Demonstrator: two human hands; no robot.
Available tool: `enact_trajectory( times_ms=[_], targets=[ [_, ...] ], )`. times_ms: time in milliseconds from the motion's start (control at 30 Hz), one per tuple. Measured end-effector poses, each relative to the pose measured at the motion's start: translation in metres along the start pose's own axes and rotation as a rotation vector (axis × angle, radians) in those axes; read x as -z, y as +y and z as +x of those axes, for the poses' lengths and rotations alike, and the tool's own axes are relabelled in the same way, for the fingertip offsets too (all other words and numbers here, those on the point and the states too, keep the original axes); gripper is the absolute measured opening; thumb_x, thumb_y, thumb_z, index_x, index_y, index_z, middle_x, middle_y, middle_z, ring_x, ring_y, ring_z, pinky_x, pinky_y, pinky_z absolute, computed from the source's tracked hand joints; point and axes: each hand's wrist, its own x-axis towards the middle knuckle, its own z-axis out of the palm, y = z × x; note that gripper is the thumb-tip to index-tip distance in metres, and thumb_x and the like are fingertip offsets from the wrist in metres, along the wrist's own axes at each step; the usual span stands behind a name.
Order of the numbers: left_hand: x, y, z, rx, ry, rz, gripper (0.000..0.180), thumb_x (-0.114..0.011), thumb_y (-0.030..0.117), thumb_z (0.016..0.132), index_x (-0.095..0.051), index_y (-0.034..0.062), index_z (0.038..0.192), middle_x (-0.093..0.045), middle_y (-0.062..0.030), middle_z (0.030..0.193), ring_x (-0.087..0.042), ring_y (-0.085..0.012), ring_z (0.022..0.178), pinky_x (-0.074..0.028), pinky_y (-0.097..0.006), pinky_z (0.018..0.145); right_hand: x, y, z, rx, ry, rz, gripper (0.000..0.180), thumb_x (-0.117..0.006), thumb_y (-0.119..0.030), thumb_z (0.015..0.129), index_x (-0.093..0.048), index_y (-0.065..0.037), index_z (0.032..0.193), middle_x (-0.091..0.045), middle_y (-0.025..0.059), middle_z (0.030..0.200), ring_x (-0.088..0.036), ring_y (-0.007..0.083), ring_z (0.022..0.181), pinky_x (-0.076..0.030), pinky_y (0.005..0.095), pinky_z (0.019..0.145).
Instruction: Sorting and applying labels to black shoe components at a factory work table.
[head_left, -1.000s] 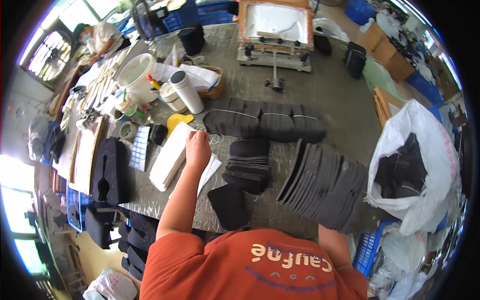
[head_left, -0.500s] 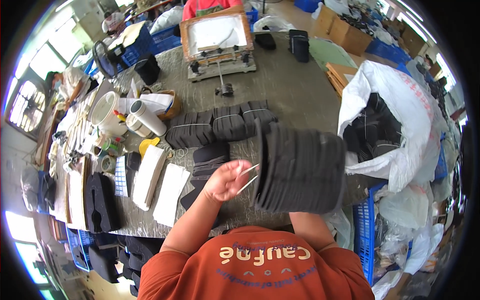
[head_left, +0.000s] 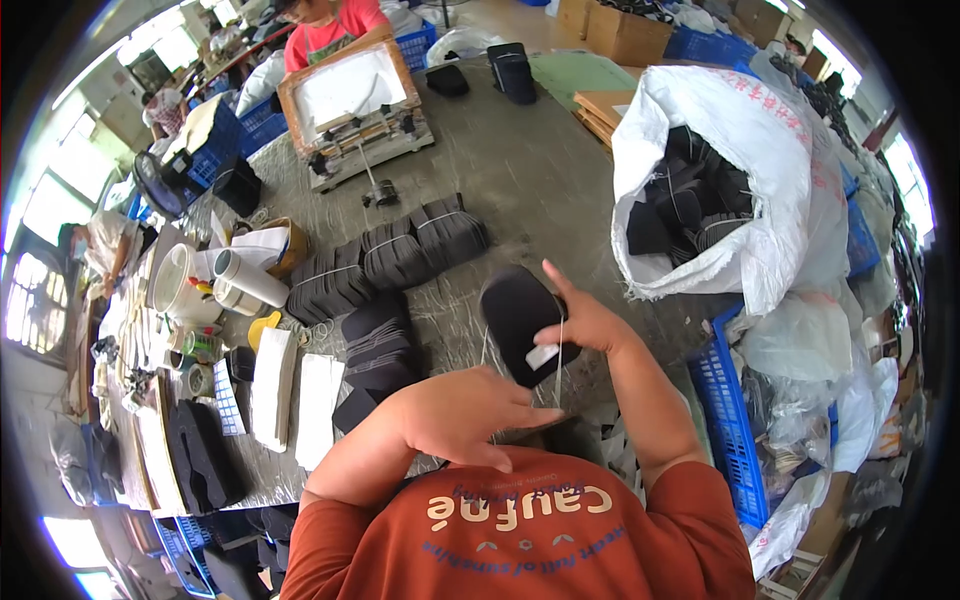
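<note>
Together near the close edge of a dark counter [head_left: 560, 220], two bare hands work around a black pad [head_left: 522, 315] with a rounded end and a small white label [head_left: 541, 356]. The pad lies between the short stack of black pads [head_left: 378, 345] on the left and the white sack [head_left: 790, 190] on the right; whether it rests on the counter cannot be told. The right hand [head_left: 590, 322] is at its right edge, one digit over the face and another pointing away, though the picture does not show whether it grips. The left hand [head_left: 460, 412] spreads below the pad, fingers extended and thumb parted from them, a pale band [head_left: 560, 375] running down to its fingertips.

Farther back, a long row of black pads [head_left: 392, 250] sits bound with pale ties. To the left are loose white paper [head_left: 320, 410], a thick white strip [head_left: 272, 385] and a white bottle [head_left: 250, 280]. The sack gapes over more black pieces, above a blue crate [head_left: 728, 430]. Across the counter, a co-worker in a pinkish-red shirt [head_left: 332, 35] is behind a wood-framed screen [head_left: 352, 95].
</note>
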Motion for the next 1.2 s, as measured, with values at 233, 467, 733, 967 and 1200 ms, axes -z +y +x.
enact_trajectory(
  times_ms=[233, 467, 733, 967, 1200],
  targets=[
    [-0.02, -0.029, -0.047, 0.515, 0.412, -0.493, 0.042, -0.075, 0.004, 0.069, -0.064, 0.0004, 0.109, -0.063, -0.0134, 0.087, -0.06, -0.0244, 0.077, -0.047, -0.034, 0.072, 0.011, 0.025, -0.037, -0.053, -0.005, 0.851, 0.097, -0.074, -0.008, 0.061, -0.024, -0.001, 0.145, -0.05, 0.0138, 0.13, -0.05, 0.0219, 0.119, -0.036, 0.0359, 0.104],
    [-0.06, -0.048, -0.003, 0.585, 1.034, 0.207, 0.044, -0.08, 0.009, 0.064, -0.059, 0.0004, 0.102, -0.057, -0.0146, 0.105, -0.054, -0.0334, 0.1, -0.044, -0.039, 0.087, 0.007, -0.005, -0.053, -0.037, 0.295, -0.263, 0.103, -0.081, -0.028, 0.059, -0.028, -0.006, 0.144, -0.049, 0.0154, 0.127, -0.046, 0.0289, 0.12, -0.036, 0.0457, 0.1],
    [-0.146, -0.107, 0.037, 0.698, 0.07, 0.359, 0.094, -0.074, 0.029, 0.072, -0.021, -0.0005, 0.145, -0.014, -0.019, 0.153, -0.016, -0.0328, 0.142, -0.021, -0.043, 0.114, -0.058, 0.063, -0.043, -0.064, 0.331, -0.917, 0.111, -0.085, -0.04, 0.051, -0.03, -0.01, 0.143, -0.035, 0.0232, 0.136, -0.036, 0.0383, 0.124, -0.032, 0.0508, 0.1],
    [-0.152, -0.118, 0.031, 0.645, 0.138, 0.325, 0.084, -0.07, 0.019, 0.076, -0.023, 0.001, 0.144, -0.015, -0.0199, 0.153, -0.018, -0.034, 0.141, -0.023, -0.043, 0.113, -0.05, 0.106, -0.074, 0.091, 0.404, -0.528, 0.108, -0.089, -0.029, 0.049, -0.032, -0.014, 0.139, -0.033, 0.0242, 0.132, -0.031, 0.0441, 0.126, -0.027, 0.052, 0.107],
    [-0.112, -0.104, -0.024, 0.812, 0.64, 0.042, 0.073, -0.072, 0.01, 0.075, -0.034, 0.0009, 0.138, -0.028, -0.0248, 0.147, -0.029, -0.0403, 0.135, -0.028, -0.043, 0.11, -0.012, 0.08, -0.02, 0.245, 0.721, -0.411, 0.094, -0.085, -0.021, 0.054, -0.038, -0.014, 0.135, -0.034, 0.0256, 0.126, -0.039, 0.0444, 0.117, -0.035, 0.0481, 0.1]
  ],
)
